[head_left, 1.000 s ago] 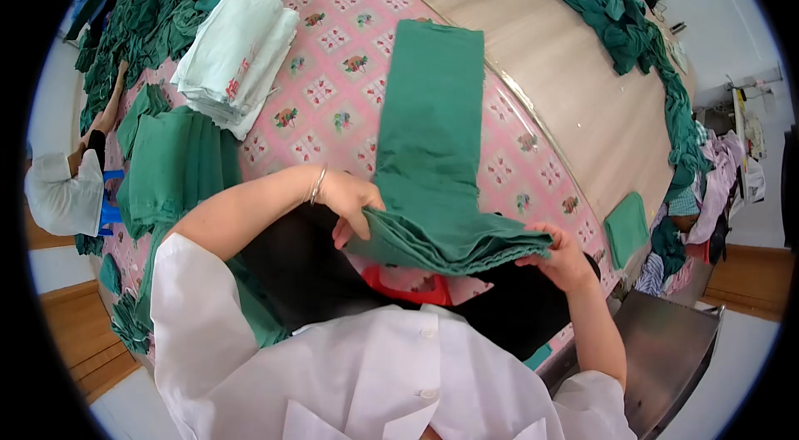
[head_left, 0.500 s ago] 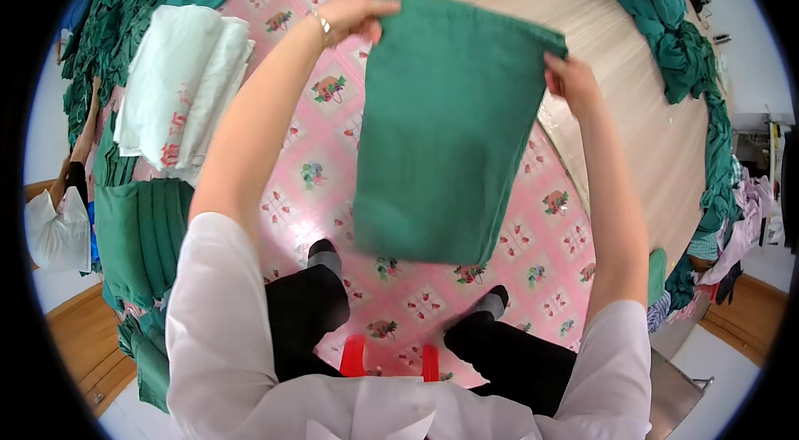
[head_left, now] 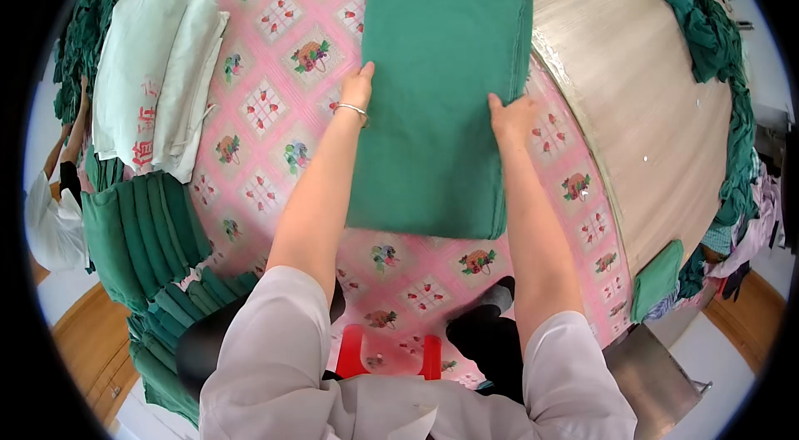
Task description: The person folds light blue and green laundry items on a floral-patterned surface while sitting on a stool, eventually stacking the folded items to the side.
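A folded green cloth point(head_left: 437, 140) lies in front of me, its longer edges running away from me. My left hand point(head_left: 356, 92) grips its left edge, thumb on top and the other fingers mostly hidden beneath. On the opposite edge my right hand point(head_left: 513, 117) holds it the same way, around the layered side. A pink sheet point(head_left: 266, 190) printed with fruit baskets and strawberries shows under and around the cloth. Whether the cloth rests fully on that sheet or is slightly raised, I cannot tell.
White folded bundles point(head_left: 137, 74) with red characters lie at the left, near stacks of folded green cloths point(head_left: 141, 228). Loose green fabric point(head_left: 699, 32) heaps along the far right. A small green cloth point(head_left: 657, 280) is at lower right. Another person point(head_left: 57, 219) is at far left.
My hands have moved from the cloth's far corners down to its two sides. The cloth has shifted slightly away from me and turned a little straighter. My left leg has swung left.
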